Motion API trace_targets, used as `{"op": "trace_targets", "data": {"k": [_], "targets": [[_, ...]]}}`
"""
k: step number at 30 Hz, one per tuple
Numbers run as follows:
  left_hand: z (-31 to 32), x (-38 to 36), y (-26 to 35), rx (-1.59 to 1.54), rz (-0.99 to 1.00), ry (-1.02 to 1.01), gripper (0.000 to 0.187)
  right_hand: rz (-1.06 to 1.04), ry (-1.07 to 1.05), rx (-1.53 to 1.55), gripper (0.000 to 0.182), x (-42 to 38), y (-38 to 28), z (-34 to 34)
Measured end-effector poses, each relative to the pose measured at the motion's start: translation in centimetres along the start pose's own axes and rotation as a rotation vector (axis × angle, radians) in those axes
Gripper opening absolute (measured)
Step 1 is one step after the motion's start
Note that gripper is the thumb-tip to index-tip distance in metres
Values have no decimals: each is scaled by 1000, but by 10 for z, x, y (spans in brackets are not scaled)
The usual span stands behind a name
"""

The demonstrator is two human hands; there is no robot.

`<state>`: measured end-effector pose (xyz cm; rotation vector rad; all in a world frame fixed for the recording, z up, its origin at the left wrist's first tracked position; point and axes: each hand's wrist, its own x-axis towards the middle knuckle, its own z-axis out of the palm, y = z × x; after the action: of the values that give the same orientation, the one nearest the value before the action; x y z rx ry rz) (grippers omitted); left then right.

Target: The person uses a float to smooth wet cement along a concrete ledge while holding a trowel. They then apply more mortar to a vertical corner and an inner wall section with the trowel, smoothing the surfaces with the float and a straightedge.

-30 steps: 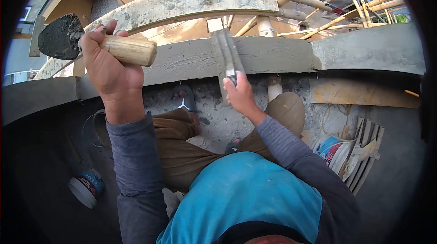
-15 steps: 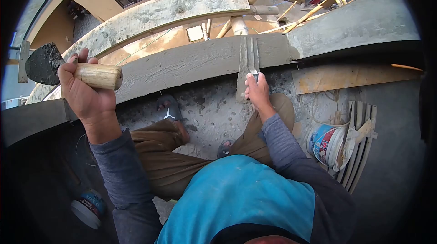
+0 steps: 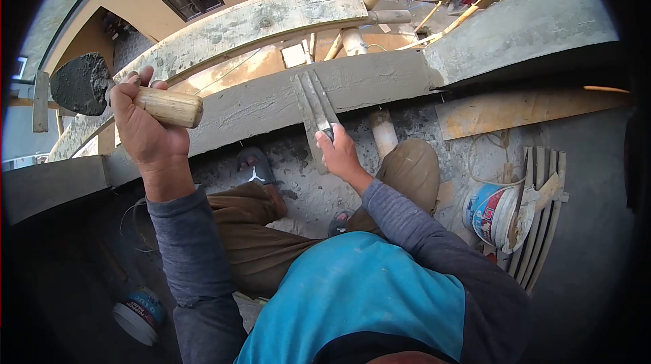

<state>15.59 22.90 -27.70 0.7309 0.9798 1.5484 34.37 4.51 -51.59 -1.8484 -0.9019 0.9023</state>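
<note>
Left hand [image 3: 154,137] closes around the handle of a trowel [image 3: 169,106], raised. Right hand [image 3: 342,154] is wrapped round the grip of a float [image 3: 313,99] overhanging the ledge's [image 3: 386,79] near edge. Uneven float pressure could gouge the surface; a slack left grip could drop the trowel.

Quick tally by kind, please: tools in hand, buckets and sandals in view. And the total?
Tools in hand: 2 (trowel, float)
Buckets: 2 (left bucket, right bucket)
Sandals: 2 (left sandal, right sandal)
Total: 6
</note>
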Motion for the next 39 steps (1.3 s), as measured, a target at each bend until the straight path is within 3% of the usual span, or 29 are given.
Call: {"op": "trace_targets", "data": {"k": [3,8,10,14,15,16,20,24,28,30,32,34,38,39], "targets": [[0,-1,0,9,-9,-16,15,138,75,117,30,18,-8,-55],[-6,4,5,-34,-6,-39,15,284,529,288,30,50,8,-107],[-9,8,3,-32,0,-13,17,235,473,292,31,38,-4,-96],[-3,9,-2,-36,-5,-34,18,76,79,75,34,16,-13,-52],[-1,7,-2,-30,-10,-39,16,-67,126,-47,35,25,13,-44],[0,6,-2,-21,-13,-40,15,-68,138,-49,35,32,15,-51],[-9,7,1,-17,-36,-84,16,203,324,113,32,62,-2,-101],[-13,5,7,-18,-9,-35,15,288,530,214,30,81,7,-143],[-16,9,5,-21,2,-20,17,365,560,398,32,60,-2,-100],[-12,10,0,-22,-5,-42,20,352,430,448,34,34,-6,-59],[-6,7,-1,6,-20,-32,20,276,184,302,38,7,-20,-39],[-4,5,-4,6,-27,-47,19,47,227,89,36,8,2,-27],[-5,2,0,5,-44,-83,16,38,259,-15,37,44,14,-66],[-6,2,2,8,-36,-68,17,149,257,40,37,55,5,-81]]}}
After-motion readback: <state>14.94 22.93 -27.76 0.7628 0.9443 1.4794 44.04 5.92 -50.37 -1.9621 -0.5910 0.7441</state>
